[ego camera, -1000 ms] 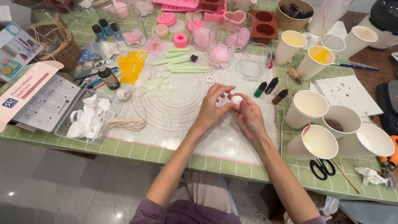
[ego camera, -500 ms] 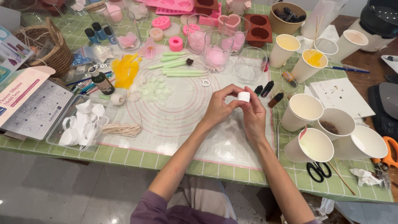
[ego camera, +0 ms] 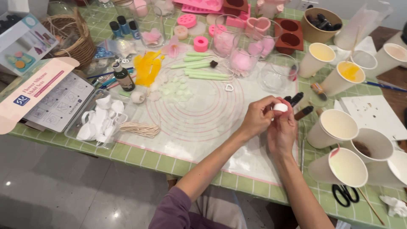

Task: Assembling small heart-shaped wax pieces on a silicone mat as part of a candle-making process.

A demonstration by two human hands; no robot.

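Observation:
Both of my hands meet above the translucent work mat (ego camera: pixel 199 123) with pink circle markings. My left hand (ego camera: pixel 257 117) and my right hand (ego camera: pixel 282 129) together pinch a small white round piece (ego camera: pixel 280 107) between their fingertips, held a little above the mat. Just beyond my fingers lie small dark bottles (ego camera: pixel 296 98). Pale green sticks (ego camera: pixel 203 70) and pale green petal shapes (ego camera: pixel 176 87) rest at the mat's far side.
Several paper cups (ego camera: pixel 339 127) crowd the right, with black scissors (ego camera: pixel 345 195) near the front edge. Glass jars (ego camera: pixel 243 57), pink and brown moulds (ego camera: pixel 288 32), a wicker basket (ego camera: pixel 70 36), a clear tray of white pieces (ego camera: pixel 99 118), string (ego camera: pixel 137 129) and a boxed kit (ego camera: pixel 29 91) fill the rest.
My hands have stayed together on the white piece and turned it slightly between the fingers. The view has shifted a little; the things on the table have not moved.

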